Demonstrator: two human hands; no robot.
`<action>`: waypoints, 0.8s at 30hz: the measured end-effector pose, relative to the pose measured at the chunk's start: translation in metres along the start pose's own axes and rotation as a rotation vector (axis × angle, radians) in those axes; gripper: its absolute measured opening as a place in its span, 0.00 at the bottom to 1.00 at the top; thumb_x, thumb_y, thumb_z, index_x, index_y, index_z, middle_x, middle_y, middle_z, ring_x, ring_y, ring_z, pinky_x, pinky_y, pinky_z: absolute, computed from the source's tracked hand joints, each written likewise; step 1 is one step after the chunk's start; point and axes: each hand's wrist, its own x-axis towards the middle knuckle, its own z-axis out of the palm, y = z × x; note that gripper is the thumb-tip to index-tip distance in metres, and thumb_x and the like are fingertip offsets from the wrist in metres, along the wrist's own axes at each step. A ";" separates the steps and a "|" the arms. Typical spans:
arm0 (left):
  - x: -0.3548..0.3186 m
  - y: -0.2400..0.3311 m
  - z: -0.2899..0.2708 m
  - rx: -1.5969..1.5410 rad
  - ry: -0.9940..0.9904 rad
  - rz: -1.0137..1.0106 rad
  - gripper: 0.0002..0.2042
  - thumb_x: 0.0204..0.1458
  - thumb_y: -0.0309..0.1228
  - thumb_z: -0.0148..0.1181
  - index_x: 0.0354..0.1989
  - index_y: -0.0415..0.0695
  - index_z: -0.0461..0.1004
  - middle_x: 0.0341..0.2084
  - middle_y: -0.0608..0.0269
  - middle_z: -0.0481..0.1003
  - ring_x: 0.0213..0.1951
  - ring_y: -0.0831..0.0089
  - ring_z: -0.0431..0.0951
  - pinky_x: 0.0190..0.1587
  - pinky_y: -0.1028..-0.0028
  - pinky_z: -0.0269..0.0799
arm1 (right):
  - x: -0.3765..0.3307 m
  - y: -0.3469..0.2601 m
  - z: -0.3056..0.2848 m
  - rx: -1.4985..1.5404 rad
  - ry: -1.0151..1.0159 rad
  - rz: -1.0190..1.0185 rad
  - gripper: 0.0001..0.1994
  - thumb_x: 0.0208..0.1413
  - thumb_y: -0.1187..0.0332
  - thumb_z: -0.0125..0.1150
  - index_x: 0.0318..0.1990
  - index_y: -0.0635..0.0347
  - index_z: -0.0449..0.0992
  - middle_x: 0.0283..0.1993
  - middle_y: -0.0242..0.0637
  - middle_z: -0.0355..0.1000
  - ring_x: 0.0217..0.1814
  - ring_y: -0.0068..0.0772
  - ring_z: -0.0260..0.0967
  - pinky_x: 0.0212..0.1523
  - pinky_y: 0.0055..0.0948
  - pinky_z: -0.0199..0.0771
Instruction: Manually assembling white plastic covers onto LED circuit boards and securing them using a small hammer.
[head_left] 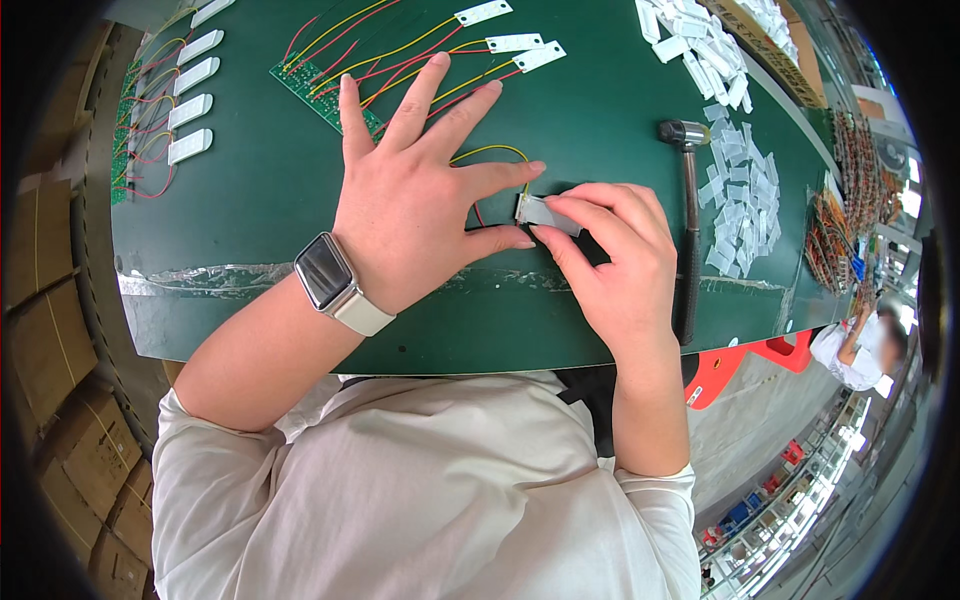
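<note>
My right hand (622, 245) pinches a small pale grey-white rectangular piece (548, 213) between thumb and fingers, low over the green tabletop. A yellow wire and a red wire run to its left end. My left hand (405, 195), wearing a watch (326, 272), lies spread out with fingers apart over the wires. Its thumb and index finger reach either side of the piece's wired end; whether they touch it I cannot tell. Beyond the left fingers, a green circuit board (305, 88) has yellow and red wires leading to small white plates (513, 43). The hand partly covers this board.
A hammer (688, 200) lies right of my right hand, beside a pile of translucent pieces (740, 190). White casings (695, 45) are heaped farther back. At left sits another wired board (122, 130) with several white casings (190, 146). Wire bundles (830, 240) lie at far right, near another person (858, 350).
</note>
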 end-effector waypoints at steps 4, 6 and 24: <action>0.000 0.000 0.000 0.001 0.013 0.005 0.27 0.36 0.57 0.80 0.51 0.75 0.88 0.74 0.71 0.67 0.80 0.53 0.54 0.72 0.20 0.36 | -0.001 0.002 0.003 0.000 -0.018 0.020 0.12 0.46 0.70 0.80 0.39 0.57 0.87 0.42 0.30 0.79 0.44 0.37 0.75 0.44 0.37 0.77; 0.000 -0.001 0.000 -0.001 0.016 0.008 0.27 0.36 0.57 0.80 0.51 0.75 0.88 0.74 0.71 0.67 0.80 0.53 0.54 0.71 0.20 0.36 | -0.001 0.002 0.004 -0.005 -0.018 0.025 0.12 0.46 0.70 0.80 0.39 0.57 0.87 0.42 0.29 0.80 0.44 0.37 0.75 0.44 0.37 0.77; -0.001 0.000 0.000 0.010 0.001 0.002 0.28 0.36 0.56 0.80 0.52 0.75 0.87 0.75 0.69 0.67 0.80 0.52 0.54 0.72 0.21 0.35 | -0.002 -0.002 0.006 -0.012 -0.017 0.072 0.12 0.47 0.70 0.80 0.41 0.55 0.88 0.43 0.29 0.79 0.45 0.37 0.75 0.45 0.36 0.78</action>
